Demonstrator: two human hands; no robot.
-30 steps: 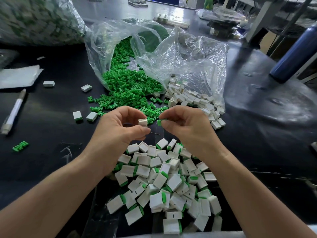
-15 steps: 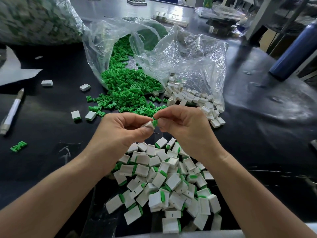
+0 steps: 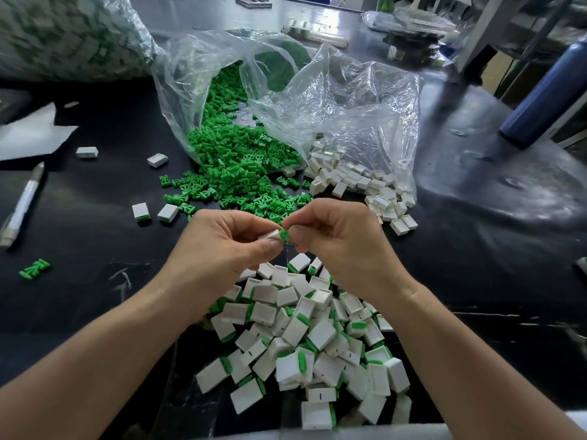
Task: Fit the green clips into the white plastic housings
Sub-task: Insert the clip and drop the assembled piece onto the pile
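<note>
Green clip sits at open end of white housing, between your hands above worktop. Left hand pinches housing; right hand pinches clip. Clip axis runs right-to-left: push leftward, in line.

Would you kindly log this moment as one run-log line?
left hand: holds white housing | right hand: presses green clip in | finished pile: near edge

Green clips spilling from clear bag at worktop centre. White housings beside them. Near-edge heap of housings white with green edges. Worktop glossy black. White-barrelled pen, left edge. Blue bottle, right edge.
</note>
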